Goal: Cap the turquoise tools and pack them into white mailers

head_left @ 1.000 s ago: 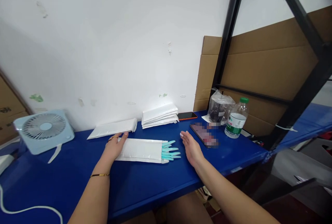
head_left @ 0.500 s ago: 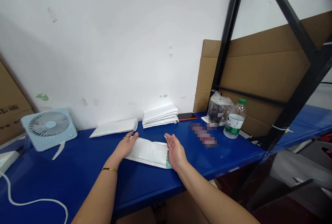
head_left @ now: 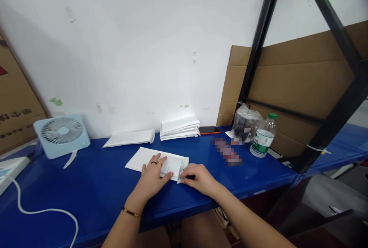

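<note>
A white bubble mailer (head_left: pixel 138 158) lies on the blue table in front of me, slightly slanted. My left hand (head_left: pixel 153 175) rests flat on its middle with the fingers spread, pressing on it. At the mailer's right end my right hand (head_left: pixel 198 179) is closed in a pinch on the mailer's end edge. A bit of pale bluish film (head_left: pixel 181 168) shows at that end; what exactly it is I cannot make out. Against the wall lie another white mailer (head_left: pixel 129 138) and a stack of white mailers (head_left: pixel 179 128).
A light-blue fan (head_left: pixel 63 135) stands at the left, near a white device (head_left: pixel 13 171) with a cable (head_left: pixel 43 210). On the right are a phone (head_left: pixel 209 130), a blurred pinkish item (head_left: pixel 227 151), a bagged dark cup (head_left: pixel 244 123) and a water bottle (head_left: pixel 263 137). A black metal frame (head_left: pixel 258 29) rises behind.
My left hand has moved from the mailer's left end onto its middle and spread flat. My right hand has gone from open beside the right end to pinching it. The view has shifted slightly.
</note>
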Motion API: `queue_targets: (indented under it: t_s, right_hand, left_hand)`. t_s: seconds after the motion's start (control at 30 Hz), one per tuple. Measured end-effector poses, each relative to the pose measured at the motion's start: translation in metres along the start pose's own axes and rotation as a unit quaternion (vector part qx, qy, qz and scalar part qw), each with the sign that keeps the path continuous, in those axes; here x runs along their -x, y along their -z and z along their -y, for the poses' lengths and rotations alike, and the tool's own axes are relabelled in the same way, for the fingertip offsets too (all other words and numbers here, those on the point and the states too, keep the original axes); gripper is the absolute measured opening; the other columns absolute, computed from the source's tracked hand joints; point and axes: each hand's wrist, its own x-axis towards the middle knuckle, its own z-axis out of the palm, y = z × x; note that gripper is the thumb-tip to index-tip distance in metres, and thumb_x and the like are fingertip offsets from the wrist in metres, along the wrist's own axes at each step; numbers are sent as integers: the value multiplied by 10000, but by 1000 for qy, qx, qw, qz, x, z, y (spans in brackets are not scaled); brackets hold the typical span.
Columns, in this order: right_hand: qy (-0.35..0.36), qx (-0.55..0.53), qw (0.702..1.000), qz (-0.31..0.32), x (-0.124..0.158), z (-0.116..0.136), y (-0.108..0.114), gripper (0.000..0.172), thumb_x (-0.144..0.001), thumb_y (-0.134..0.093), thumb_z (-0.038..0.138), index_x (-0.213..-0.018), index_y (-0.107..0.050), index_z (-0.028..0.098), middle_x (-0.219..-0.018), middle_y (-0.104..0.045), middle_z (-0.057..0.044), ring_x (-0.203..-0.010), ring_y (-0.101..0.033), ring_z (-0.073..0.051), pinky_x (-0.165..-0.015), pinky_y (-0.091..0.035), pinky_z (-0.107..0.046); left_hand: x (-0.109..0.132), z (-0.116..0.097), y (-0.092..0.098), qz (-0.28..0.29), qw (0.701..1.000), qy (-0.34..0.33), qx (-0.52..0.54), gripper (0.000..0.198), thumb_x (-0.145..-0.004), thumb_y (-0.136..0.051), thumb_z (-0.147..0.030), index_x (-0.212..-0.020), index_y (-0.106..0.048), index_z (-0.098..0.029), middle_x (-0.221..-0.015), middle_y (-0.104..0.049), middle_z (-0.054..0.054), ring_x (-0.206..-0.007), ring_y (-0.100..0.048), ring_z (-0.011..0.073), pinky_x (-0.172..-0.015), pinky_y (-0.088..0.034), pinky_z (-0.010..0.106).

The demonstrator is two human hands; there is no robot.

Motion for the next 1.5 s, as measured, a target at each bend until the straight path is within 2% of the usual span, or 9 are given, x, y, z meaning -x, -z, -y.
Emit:
queue_targets:
  t_s: [0.23, 0.43, 0.6, 0.73, 0.87, 1.0, 1.2, 1.37, 1.5]
  right_hand:
    - [64, 152, 986, -3, -14, -23, 25, 351, -722, -512, 42, -984, -653, 229, -1104, -593, -58, -1016, -531, -199, -923, -388, -365]
    - [118, 209, 967, 81, -24, -27, 23, 250, -816, -463, 113, -986, -627, 196, -978, -566, -69, -901, -537, -168, -795, -434, -275]
    - [140, 210, 965, 73, -27, 3, 37, 179, -872, -421, 182, -915, -595, 175, -965, -539, -74, -866, -521, -165, -778, -427, -278]
    - [175, 193, 965, -32, -40, 42, 61, 135, -883, -399, 180, -890, -534, 183, -1001, -531, -88, -947, -482, -194, -831, -393, -331]
    - [180, 209, 956, -97, -63, 69, 84, 105, -891, -398, 193, -881, -502, 181, -867, -559, -65, -839, -482, -189, -762, -380, -322]
    - [186, 224, 947, -136, -83, 80, 99, 95, -878, -416, 188, -848, -506, 179, -808, -560, -45, -781, -475, -174, -717, -362, -294]
    - [161, 146, 958, -186, -108, 83, 117, 105, -864, -410, 187, -848, -513, 178, -730, -557, -2, -631, -505, -121, -623, -369, -243]
    - [116, 88, 970, -194, -135, 77, 138, 91, -854, -427, 203, -837, -513, 178, -609, -541, 42, -482, -516, -87, -590, -407, -234]
    - [95, 44, 964, -243, -153, 72, 155, 75, -855, -442, 217, -831, -504, 184, -571, -529, 42, -522, -556, -102, -590, -439, -235]
  left_hand:
    - [18, -6, 8, -17, 998, -55, 21, 753, -666, -599, -576, -1311, -366, -266, -1456, -249, 86, -1356, -137, 307, -1074, -155, 524]
    - [45, -33, -4, -59, 993, -74, 73, 332, -657, -664, -346, -953, -539, -262, -1317, -412, 53, -1085, -509, 250, -915, -436, 395]
    - [51, -33, -5, -135, 984, -119, 10, 210, -707, -633, -380, -875, -582, -266, -1180, -530, 44, -1087, -506, 238, -964, -392, 411]
    - [44, -47, 31, -270, 948, -164, -33, 123, -824, -507, -290, -766, -605, -242, -1043, -610, 21, -989, -554, 179, -974, -349, 398]
    - [32, -70, 85, -335, 928, -163, -20, 165, -844, -477, -314, -805, -613, -227, -1019, -612, 26, -967, -557, 180, -892, -382, 359]
    - [19, -84, 119, -322, 937, -133, -33, 290, -803, -492, -457, -883, -610, -205, -976, -598, 45, -873, -568, 193, -779, -423, 316]
    - [-14, -79, 135, -295, 948, -90, -75, 319, -832, -434, -440, -810, -640, -198, -865, -619, 41, -701, -556, 168, -578, -362, 258]
    - [-64, -66, 155, -296, 948, -91, 70, 315, -773, -512, -456, -816, -654, -179, -721, -625, 5, -574, -506, 122, -546, -350, 232]
    - [-91, -74, 171, -273, 943, -79, 173, 281, -760, -531, -424, -745, -630, -162, -519, -529, -41, -460, -462, 89, -480, -328, 212]
